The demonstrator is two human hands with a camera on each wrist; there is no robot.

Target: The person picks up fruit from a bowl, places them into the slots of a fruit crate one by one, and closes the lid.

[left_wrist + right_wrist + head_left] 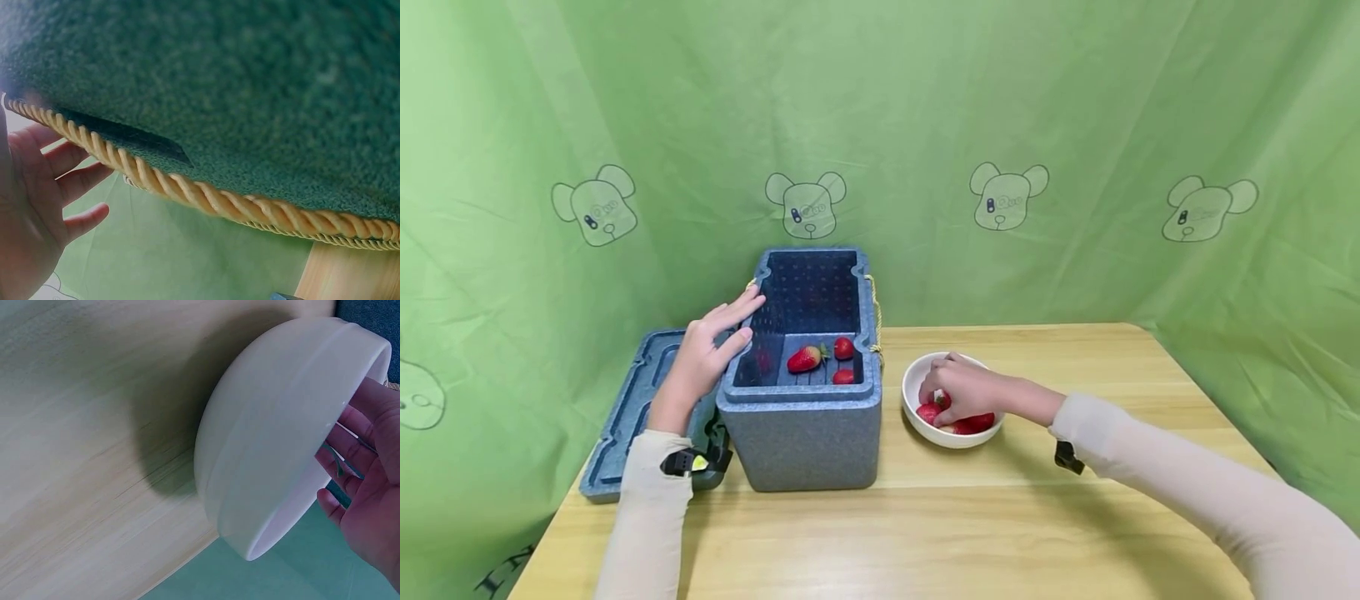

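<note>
My left hand (pixel 702 353) rests with straight fingers on the left rim of a blue-grey foam box (pixel 805 446). In the left wrist view its fingers show beside the box's twisted yellow rope (pixel 181 186). My right hand (pixel 966 390) reaches down into a white bowl (pixel 951 439), its thumb and fingers curled round a strawberry (pixel 928 413). Another strawberry (pixel 977 423) lies beside it in the bowl. Within the box, a strawberry (pixel 805 359) with a pale top lies on the floor, with two more to its right. The right wrist view shows the bowl's wall (pixel 269 425) hiding the fruit.
The box's lid (pixel 625 446) lies on the wooden table (pixel 925 533) to the left of the box. A green curtain (pixel 910 100) printed with bear heads hangs behind the table and along its sides. The bowl stands just right of the box.
</note>
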